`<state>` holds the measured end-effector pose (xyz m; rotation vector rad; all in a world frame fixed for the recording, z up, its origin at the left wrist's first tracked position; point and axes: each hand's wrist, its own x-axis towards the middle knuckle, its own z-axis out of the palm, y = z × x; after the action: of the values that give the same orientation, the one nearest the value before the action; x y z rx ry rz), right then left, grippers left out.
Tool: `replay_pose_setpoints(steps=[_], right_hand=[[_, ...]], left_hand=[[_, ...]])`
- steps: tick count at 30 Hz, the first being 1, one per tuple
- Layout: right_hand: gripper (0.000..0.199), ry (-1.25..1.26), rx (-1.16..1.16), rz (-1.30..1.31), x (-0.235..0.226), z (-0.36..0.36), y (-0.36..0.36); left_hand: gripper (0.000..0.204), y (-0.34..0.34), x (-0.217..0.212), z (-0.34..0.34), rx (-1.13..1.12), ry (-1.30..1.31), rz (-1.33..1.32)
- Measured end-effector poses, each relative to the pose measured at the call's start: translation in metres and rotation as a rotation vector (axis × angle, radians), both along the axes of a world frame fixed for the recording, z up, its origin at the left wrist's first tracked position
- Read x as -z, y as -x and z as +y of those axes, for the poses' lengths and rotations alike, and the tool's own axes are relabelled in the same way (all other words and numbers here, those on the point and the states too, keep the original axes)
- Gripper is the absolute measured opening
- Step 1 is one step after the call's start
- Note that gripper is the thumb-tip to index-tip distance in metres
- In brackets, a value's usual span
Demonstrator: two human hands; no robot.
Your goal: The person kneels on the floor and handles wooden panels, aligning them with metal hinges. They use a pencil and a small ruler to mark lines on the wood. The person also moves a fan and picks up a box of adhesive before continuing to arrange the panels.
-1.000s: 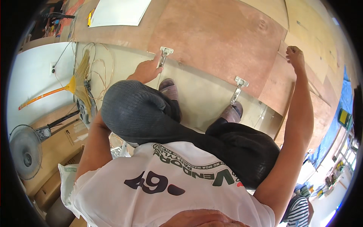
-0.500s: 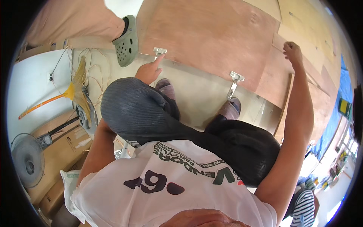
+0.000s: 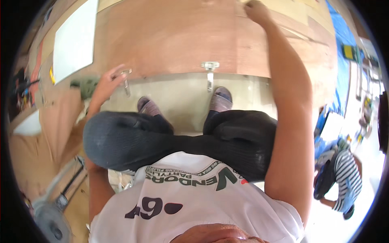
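Note:
A large reddish-brown plywood panel (image 3: 170,36) lies in front of my feet, with two metal cabinet hinges along its near edge. My left hand (image 3: 107,86) is at the left hinge (image 3: 127,81), fingers apart, fingertips on or just beside its mounting plate. The right hinge (image 3: 210,71) stands free of both hands, its arm pointing toward my right foot. My right hand (image 3: 257,13) reaches far out over the panel's right part, fingers curled in. Blur and the hand's own back hide whatever may be in those fingers.
A white board (image 3: 77,42) lies at the far left. Beside my left arm is a person in tan trousers (image 3: 60,121) with a green clog (image 3: 86,87). A fan (image 3: 50,220) stands lower left. Another person in a striped shirt (image 3: 347,176) bends at the right, near a blue tarp (image 3: 343,60).
My view has swung to the left. My left index finger no longer points at the left hinge; the fingers are now spread by it. My right hand has reached farther out over the panel.

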<state>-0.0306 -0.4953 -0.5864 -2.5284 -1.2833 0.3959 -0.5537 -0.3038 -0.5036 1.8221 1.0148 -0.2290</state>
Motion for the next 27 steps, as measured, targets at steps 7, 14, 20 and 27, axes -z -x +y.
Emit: replay_pose_setpoints(steps=[7,14,20,27], right_hand=[[0.023,-0.219,0.059,0.028,0.006,0.047,0.025],[0.027,-0.061,-0.051,0.017,0.007,0.01,0.01],[0.026,-0.149,0.015,0.096,0.0,0.036,0.04],[0.026,-0.341,-0.15,0.015,0.004,0.066,0.061]], left_hand=[[0.047,-0.046,-0.04,0.03,0.245,-0.191,0.139],[0.037,-0.104,-0.174,-0.072,0.408,-0.404,-0.045],[0.038,-0.066,-0.174,-0.166,0.859,0.2,-0.15],[0.049,-0.083,-0.115,-0.166,0.767,-0.641,0.221]])
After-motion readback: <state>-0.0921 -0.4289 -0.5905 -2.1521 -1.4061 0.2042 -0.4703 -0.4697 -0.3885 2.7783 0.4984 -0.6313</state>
